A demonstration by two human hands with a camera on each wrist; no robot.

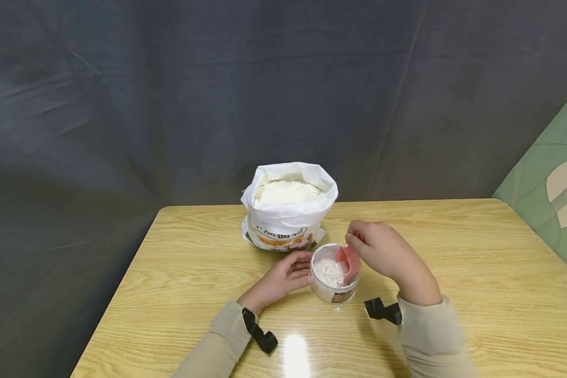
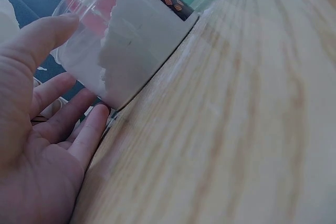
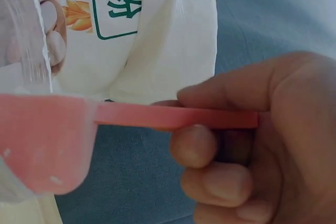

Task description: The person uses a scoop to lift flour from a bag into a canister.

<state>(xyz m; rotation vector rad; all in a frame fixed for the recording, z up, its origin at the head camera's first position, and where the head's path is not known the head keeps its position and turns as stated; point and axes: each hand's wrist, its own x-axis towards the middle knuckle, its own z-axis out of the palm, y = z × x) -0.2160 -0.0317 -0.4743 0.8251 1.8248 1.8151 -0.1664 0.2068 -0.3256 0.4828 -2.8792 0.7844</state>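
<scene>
A: What's on that wooden table (image 1: 170, 299)?

B: Big open flour bag (image 1: 288, 215), far middle. Clear tub (image 1: 322, 292) of white powder (image 1: 328, 272) sits just nearer, a bit right.

A: And the hands?

B: Left hand (image 1: 285, 274) touches the tub's left side, fingers apart — right hand (image 1: 384, 253) has its fingers clamped on the handle of a pink scoop (image 1: 352, 263), other end in the tub.

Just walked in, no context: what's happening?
A person's right hand grips a pink plastic scoop, its bowl in the mouth of a round clear plastic tub holding white powder. The left hand rests against the tub's side. Behind, an open white bag of pale powder stands on the light wooden table.
</scene>
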